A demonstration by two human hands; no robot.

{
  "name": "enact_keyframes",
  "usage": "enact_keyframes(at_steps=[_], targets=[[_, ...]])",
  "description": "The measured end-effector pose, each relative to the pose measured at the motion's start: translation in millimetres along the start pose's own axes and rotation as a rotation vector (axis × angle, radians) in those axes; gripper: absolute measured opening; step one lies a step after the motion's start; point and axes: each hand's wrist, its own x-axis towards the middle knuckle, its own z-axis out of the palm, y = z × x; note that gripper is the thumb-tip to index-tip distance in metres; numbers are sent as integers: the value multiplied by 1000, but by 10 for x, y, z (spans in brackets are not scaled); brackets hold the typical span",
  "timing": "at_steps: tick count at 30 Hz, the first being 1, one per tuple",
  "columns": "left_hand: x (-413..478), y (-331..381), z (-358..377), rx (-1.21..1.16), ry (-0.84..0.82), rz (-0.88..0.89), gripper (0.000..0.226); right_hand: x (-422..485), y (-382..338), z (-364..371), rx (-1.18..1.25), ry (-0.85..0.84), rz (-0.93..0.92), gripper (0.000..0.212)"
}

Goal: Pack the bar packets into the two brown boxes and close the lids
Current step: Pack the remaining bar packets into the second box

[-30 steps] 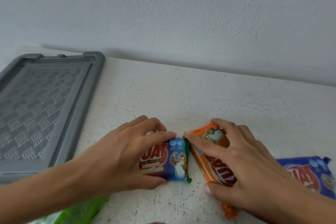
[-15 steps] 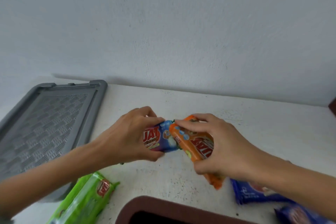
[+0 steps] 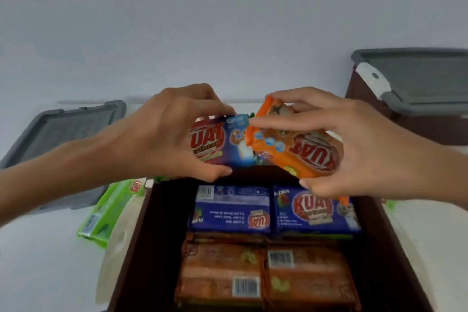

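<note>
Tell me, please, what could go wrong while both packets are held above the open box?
The blue packet in the left hand and the orange packet in the right hand meet end to end, so one may knock the other loose. The green packet beside the brown box could be forgotten.

blue packet (image 3: 229,145), orange packet (image 3: 304,152) | lifted off table (image 3: 38,261) | now over brown box (image 3: 159,230)

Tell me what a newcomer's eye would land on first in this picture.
Two hands meet at centre: the left hand grips a blue packet and the right hand an orange packet, side by side above the open brown box. Inside it lie blue packets farther back and orange packets nearer the camera. A green packet lies left of the box.
</note>
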Motion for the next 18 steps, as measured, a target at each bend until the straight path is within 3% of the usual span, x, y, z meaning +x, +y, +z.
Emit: enact_keyframes(at_steps=[4, 10, 13, 18], targets=[[-371, 414, 194, 15, -107, 87, 70, -546, -30, 210, 1, -154, -14, 90], [-777, 637, 803, 131, -289, 191, 74, -819, 66, 647, -75, -407, -15, 79], [-770, 615, 939, 224, -313, 184, 75, -767, 110, 798, -129, -442, 12, 77], [-764, 645, 977, 358, -278, 252, 72, -744, 128, 962, -319, -358, -75, 72]])
